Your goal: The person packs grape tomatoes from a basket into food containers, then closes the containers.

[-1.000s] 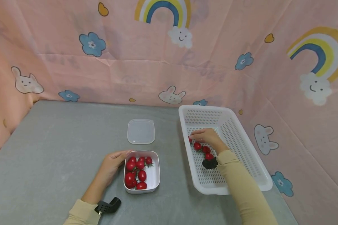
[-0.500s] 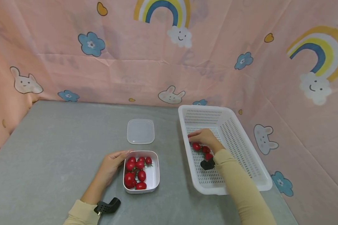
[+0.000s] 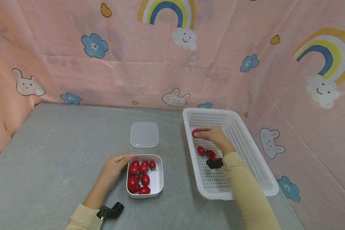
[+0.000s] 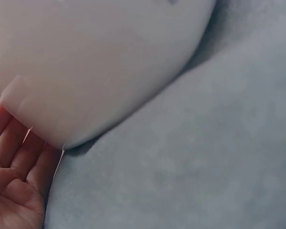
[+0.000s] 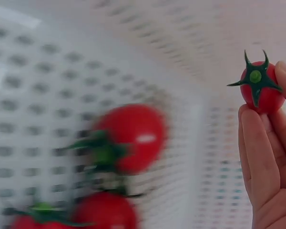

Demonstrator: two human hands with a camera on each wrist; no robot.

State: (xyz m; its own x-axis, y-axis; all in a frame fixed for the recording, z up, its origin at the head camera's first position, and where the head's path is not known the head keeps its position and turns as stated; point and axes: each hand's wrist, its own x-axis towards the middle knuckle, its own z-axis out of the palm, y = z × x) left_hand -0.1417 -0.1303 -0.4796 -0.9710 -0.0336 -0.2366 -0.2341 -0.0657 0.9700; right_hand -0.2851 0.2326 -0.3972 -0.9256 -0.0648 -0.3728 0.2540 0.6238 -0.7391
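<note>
My right hand (image 3: 214,135) pinches a cherry tomato (image 5: 263,88) between thumb and fingers, over the left side of the white perforated basket (image 3: 271,188). Its green star-shaped stem end faces the right wrist camera. Below it, a few more cherry tomatoes (image 5: 136,136) lie on the basket floor, partly hidden by the wrist strap in the head view. My left hand (image 3: 113,167) rests against the left wall of a small white square box (image 3: 156,185), fingers nearly straight along its side (image 4: 86,90). Several cherry tomatoes (image 3: 145,180) lie in that box, mostly towards its left.
A translucent square lid (image 3: 144,134) lies flat on the grey table (image 3: 74,137), just behind the box. A pink patterned cloth (image 3: 126,73) hangs behind the table and along its sides. The basket's right rim comes close to the cloth.
My right hand has lifted a cherry tomato from the row in the basket and moved it slightly up and away. The left hand and the box have stayed where they were.
</note>
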